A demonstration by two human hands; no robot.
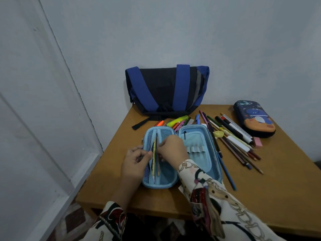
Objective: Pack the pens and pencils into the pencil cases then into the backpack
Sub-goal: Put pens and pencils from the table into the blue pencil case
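I see the left hand (134,162) at the near left edge of the open light-blue pencil case (182,155), fingers curled, thumb and forefinger pinching the rim of the mesh pocket (160,134) and drawing it open. The right hand (171,147) reaches across from the right, fingers bent down, pinching the pencils (156,160) standing in that pocket; I note a yellow one and a pale one. Both wrists come out of loose, patterned fabric sleeves (217,197).

The case is a hard moulded shell, rounded at its corners, lying flat on the brown wooden table (260,197); its right half has elastic loops. Behind it, against the wall, a dark backpack (166,89) with blue straps leans upright. To the right, a loose spread of pens and pencils (232,136) lies on the table, a pink eraser (258,142) at its edge. Far right rests a closed navy pencil case (254,118) with a cartoon print.
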